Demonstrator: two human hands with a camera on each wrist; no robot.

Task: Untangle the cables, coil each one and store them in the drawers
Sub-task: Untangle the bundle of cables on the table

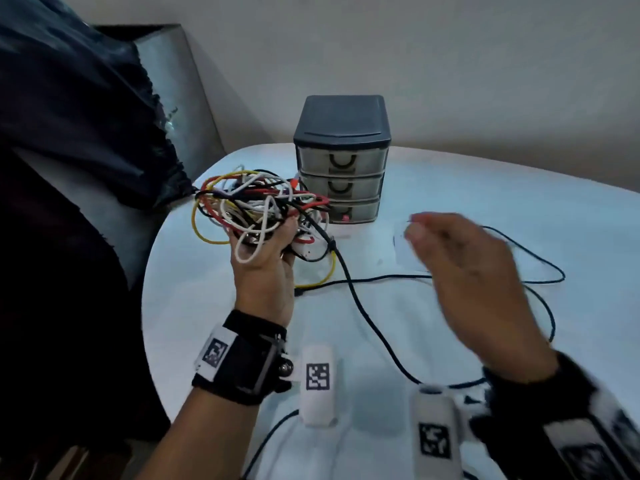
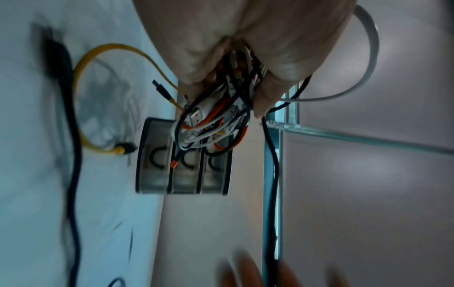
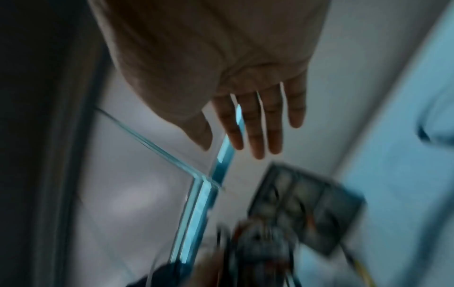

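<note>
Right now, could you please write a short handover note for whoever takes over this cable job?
Left hand grips the tangled cable bundle, lifted beside the three-drawer organizer.
Right hand is open, empty and blurred, above the table.
One long black cable trails from the bundle across the table.
Done: nothing coiled; all drawers closed.
Left: separate each cable, coil, store.

Head view looking down, wrist views close along palms, all sharing drawer unit (image 1: 341, 161)

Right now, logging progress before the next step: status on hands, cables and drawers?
Left hand grips the cable tangle. Right hand open, holding nothing. Black cable trails across the table. Drawer unit shut; nothing coiled.
</note>
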